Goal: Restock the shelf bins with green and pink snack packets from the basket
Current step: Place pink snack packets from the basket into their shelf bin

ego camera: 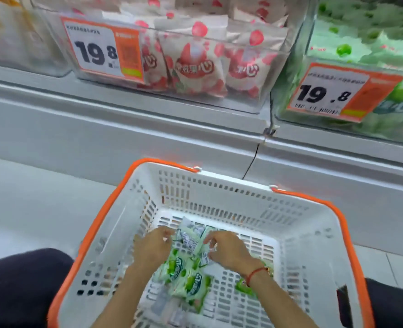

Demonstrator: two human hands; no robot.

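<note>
Head view: both hands down inside white basket [314, 223] with orange rim. Green snack packets [191, 278] heaped on basket floor, centre. Left hand [152, 247] at heap's left edge, fingers curled toward a packet; real grip cannot tell, motion blur. Right hand [228, 250] at heap's right edge, fingertips seemingly pinching a packet corner. Heap lies between hands, equally near both. Green bin [314, 74] above basket, to its right; pink bin [250, 100] above, left of green.
</note>
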